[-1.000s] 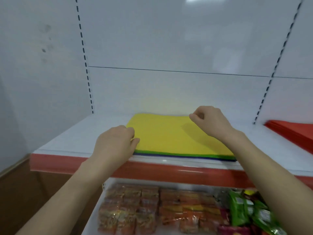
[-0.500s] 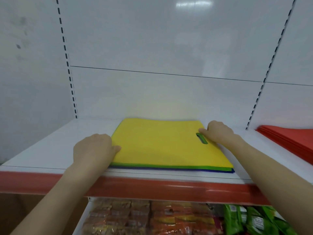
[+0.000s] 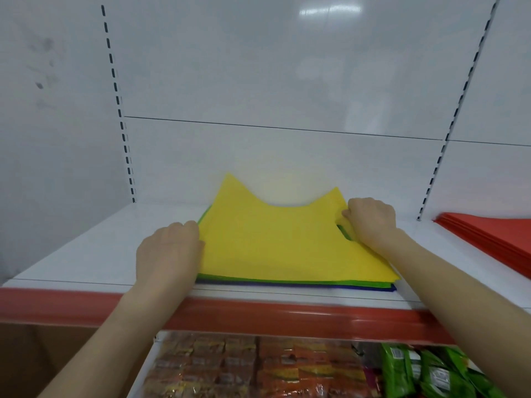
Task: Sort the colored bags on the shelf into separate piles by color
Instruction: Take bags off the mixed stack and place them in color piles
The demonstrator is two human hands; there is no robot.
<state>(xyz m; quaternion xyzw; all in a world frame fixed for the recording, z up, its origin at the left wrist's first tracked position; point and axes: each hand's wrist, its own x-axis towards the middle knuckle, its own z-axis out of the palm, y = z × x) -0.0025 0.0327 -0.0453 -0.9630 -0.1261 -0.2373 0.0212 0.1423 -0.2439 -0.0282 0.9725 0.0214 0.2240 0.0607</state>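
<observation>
Both our hands grip the yellow bag [image 3: 273,242], which lies between them on top of a stack. Our left hand [image 3: 169,251] curls its fingers over the bag's left edge, and our right hand [image 3: 370,219] pinches it beside the handle slot. Beyond our hands the two far corners stand up, the edge sagging between them. Under it a green bag [image 3: 287,280] and a blue bag [image 3: 373,288] show. Well right of our right hand lies a red pile [image 3: 494,234].
</observation>
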